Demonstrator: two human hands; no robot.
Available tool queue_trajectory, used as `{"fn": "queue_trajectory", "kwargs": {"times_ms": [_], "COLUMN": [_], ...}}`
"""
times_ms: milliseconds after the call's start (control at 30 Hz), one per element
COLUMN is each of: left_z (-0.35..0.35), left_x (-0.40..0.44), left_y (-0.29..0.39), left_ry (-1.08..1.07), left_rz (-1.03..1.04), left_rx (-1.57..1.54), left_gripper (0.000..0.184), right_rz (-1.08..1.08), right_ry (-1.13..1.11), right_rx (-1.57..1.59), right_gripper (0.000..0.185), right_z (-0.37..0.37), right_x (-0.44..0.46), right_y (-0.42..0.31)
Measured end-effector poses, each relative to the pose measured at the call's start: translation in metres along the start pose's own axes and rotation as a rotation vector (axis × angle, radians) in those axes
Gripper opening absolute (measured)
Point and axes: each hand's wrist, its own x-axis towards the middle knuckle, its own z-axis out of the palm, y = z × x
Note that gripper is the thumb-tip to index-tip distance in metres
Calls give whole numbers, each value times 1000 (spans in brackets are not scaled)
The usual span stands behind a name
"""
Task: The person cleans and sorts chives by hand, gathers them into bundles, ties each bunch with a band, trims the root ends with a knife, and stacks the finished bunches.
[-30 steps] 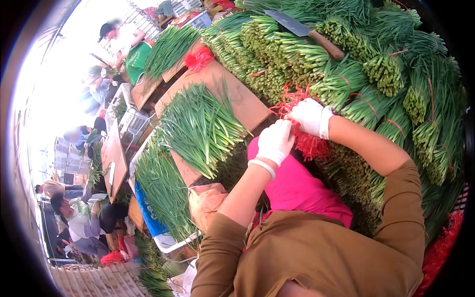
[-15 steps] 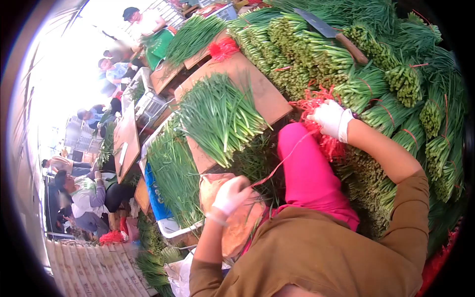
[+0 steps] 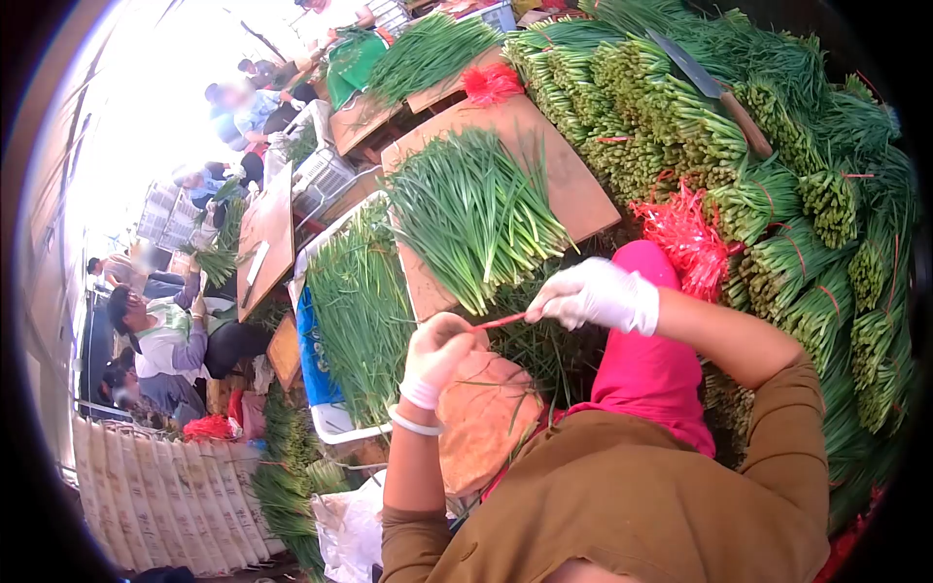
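Note:
A thin red strip [image 3: 501, 322] is stretched between my two white-gloved hands. My left hand [image 3: 435, 360] pinches one end, near the lower edge of a brown board [image 3: 573, 189]. My right hand [image 3: 593, 295] holds the other end, above my pink trouser leg. Loose green stalks [image 3: 476, 219] lie spread on the board, just beyond both hands, with their pale ends towards my right hand. A tangle of red strips [image 3: 688, 238] rests beyond my knee, beside the piled bundles.
Tied green bundles [image 3: 671, 117] are heaped at the right, with a wooden-handled knife [image 3: 714, 92] on top. A white-rimmed crate [image 3: 340, 432] of stalks stands left of the board. Several people sit at the far left, one beside another board [image 3: 267, 243].
My right hand has left the red tangle and moved left towards my left hand. The strip, first drawn out long between them, now spans a short gap. The view has shifted.

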Motion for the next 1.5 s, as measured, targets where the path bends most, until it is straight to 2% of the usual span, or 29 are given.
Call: {"fn": "queue_trajectory", "kwargs": {"times_ms": [33,100,167,200,233,300,367,400,433,500,633,767,867,967,1033,1100,1167,1233,1300,1367,1433,1467,1500], "left_z": [-13,-32,-42,-49,-58,-68,-72,-67,-62,-49,-10,30,34,24,14,1,-15,-23,-35,-38,-45,-34,-25], "left_x": [8,30,53,68,87,114,138,150,158,171,189,182,168,161,157,157,157,147,133,111,90,72,59], "left_y": [-13,-36,-51,-67,-88,-113,-134,-144,-146,-154,-152,-134,-134,-129,-124,-130,-139,-126,-110,-79,-67,-43,-31], "left_ry": [58,156,292,335,380,451,471,529,554,576,705,716,651,584,535,501,449,454,422,440,321,217,35], "left_rz": [21,88,59,57,56,36,0,25,22,-12,18,44,28,39,26,55,37,78,83,83,142,65,74], "left_rx": [-40,-105,-200,-182,-162,-136,-164,-303,-335,-473,-447,-418,-404,-284,-219,-270,-364,-275,-219,-109,-78,-50,131], "left_gripper": [11,12,11,12,12,13,14,12,13,13,17,14,11,12,16,11,8,8,8,7,9,11,12], "right_rz": [11,-84,-102,4,-52,44,131,167,217,297,349,342,384,300,279,250,188,190,191,152,199,259,275], "right_ry": [45,155,286,334,393,409,408,389,384,365,519,512,483,442,359,275,318,323,319,280,205,210,118], "right_rx": [-64,-386,-671,-469,-751,-892,-878,-868,-733,-721,-533,-501,-506,-580,-700,-914,-966,-1003,-976,-624,-271,-213,-269], "right_gripper": [18,16,18,20,21,22,23,24,26,27,29,27,27,26,26,26,26,25,24,21,20,19,20], "right_z": [-12,-38,-63,-74,-83,-95,-102,-104,-109,-104,-75,-55,-55,-61,-72,-87,-98,-109,-115,-127,-134,-136,-146], "right_x": [2,17,44,63,78,98,122,132,156,161,183,171,154,147,142,141,135,129,119,111,97,89,83], "right_y": [5,23,58,83,94,95,112,119,156,143,157,147,147,147,130,127,121,108,80,79,71,66,74]}}
